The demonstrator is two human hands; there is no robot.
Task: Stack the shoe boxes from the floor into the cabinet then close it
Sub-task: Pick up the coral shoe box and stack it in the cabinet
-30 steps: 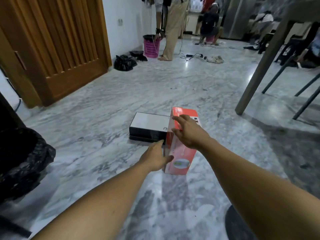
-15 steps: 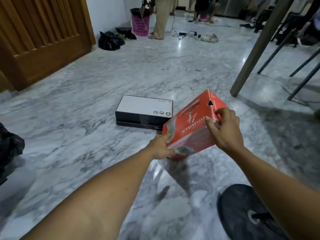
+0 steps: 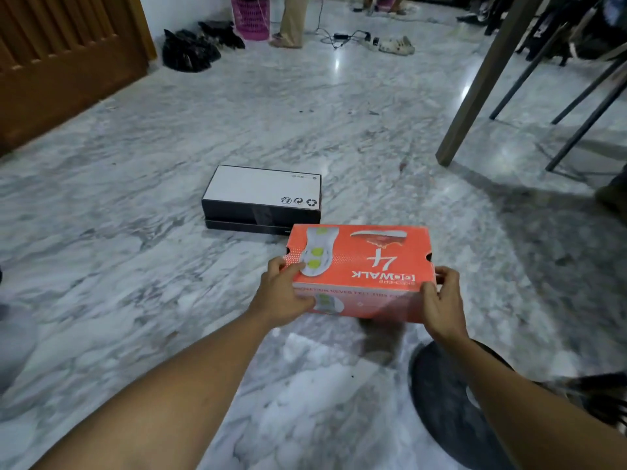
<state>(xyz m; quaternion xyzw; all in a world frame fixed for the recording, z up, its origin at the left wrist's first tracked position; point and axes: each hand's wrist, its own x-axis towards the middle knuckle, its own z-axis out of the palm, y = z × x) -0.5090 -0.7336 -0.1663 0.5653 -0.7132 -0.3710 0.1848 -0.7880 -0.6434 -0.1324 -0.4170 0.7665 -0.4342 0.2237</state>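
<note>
Above the floor [image 3: 135, 266], mid-room: red box [image 3: 363, 266] held level, lid up, just this side of the black box [image 3: 263, 198]. Left hand [image 3: 281, 296] and right hand [image 3: 441, 300] grip its opposite ends, fingers curled round the edges. Keep it level; cabinet not in view.

Single head-worn wide-angle view, forward and down, near above the marble floor [image 3: 135, 266].

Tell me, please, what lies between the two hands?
In the head view, the orange shoe box lies between them: the left hand grips its left end and the right hand grips its right end.
</note>
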